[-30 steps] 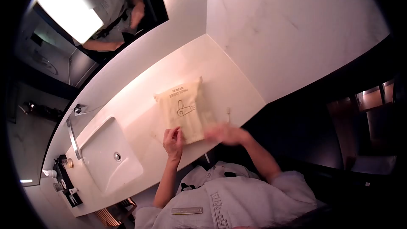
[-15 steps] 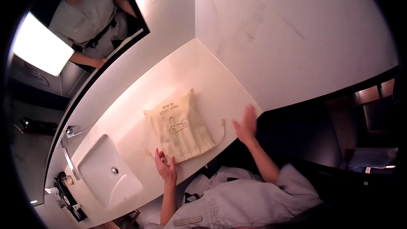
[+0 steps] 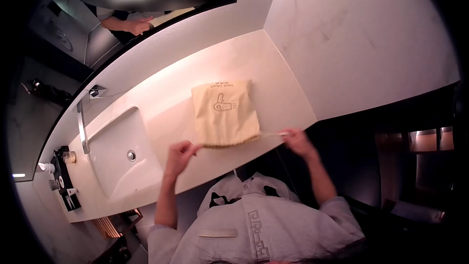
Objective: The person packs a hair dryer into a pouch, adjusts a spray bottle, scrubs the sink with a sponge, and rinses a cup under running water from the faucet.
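Observation:
A cream drawstring bag (image 3: 225, 115) printed with "HAIR DRIER" and a dryer outline lies on the countertop, its gathered mouth toward me. My right hand (image 3: 298, 143) is closed on the thin drawstring (image 3: 271, 135), which runs taut from the bag's right corner. At the opposite corner, my left hand (image 3: 181, 155) has its fingers pinched together on the other drawstring end, mostly hidden by the fingers. What is inside the bag does not show.
A white sink (image 3: 128, 166) is set in the countertop (image 3: 288, 93) left of the bag, with a metal faucet (image 3: 82, 127) behind it. A black tray (image 3: 66, 186) with small toiletries stands at the far left. A mirror (image 3: 146, 24) lines the back wall.
Both hands were apart from the cords with fingers spread; now they have closed on the drawstring ends. The right cord has gone from lying loose to taut. My view has shifted.

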Demonstrator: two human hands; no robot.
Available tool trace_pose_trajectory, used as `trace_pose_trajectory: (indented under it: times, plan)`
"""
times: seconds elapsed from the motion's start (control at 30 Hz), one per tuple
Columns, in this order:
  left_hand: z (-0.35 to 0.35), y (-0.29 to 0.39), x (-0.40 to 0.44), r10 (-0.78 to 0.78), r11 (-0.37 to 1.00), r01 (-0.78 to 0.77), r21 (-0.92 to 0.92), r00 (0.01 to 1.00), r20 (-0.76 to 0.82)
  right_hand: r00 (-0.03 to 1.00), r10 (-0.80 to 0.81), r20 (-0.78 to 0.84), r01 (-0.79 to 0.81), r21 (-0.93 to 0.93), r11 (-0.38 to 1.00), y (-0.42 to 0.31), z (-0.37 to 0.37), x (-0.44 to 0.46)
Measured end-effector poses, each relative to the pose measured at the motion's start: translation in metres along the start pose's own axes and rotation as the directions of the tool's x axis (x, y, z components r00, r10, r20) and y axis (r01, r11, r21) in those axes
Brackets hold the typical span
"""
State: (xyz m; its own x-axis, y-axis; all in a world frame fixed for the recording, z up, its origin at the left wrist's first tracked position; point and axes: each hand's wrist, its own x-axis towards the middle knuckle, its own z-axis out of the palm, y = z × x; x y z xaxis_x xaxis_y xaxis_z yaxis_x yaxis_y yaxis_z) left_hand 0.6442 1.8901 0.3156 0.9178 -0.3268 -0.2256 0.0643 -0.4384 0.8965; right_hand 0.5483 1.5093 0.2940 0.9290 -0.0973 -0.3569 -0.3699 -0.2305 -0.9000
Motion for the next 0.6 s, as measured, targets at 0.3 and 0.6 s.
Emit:
trace_pose_trajectory:
  times: [0.3,0.6]
  plan:
    - [-0.052,0.073,0.04,0.117,0.986,-0.123,-0.113,0.992,-0.054,0.732,-0.669,-0.125,0.669,0.317,0.672,-0.097,-0.03,0.03]
    - [-0.043,0.029,0.001,0.006,0.985,-0.029,-0.168,0.991,-0.131,0.895,-0.422,0.141,0.436,-0.468,0.769,0.031,0.158,0.019]
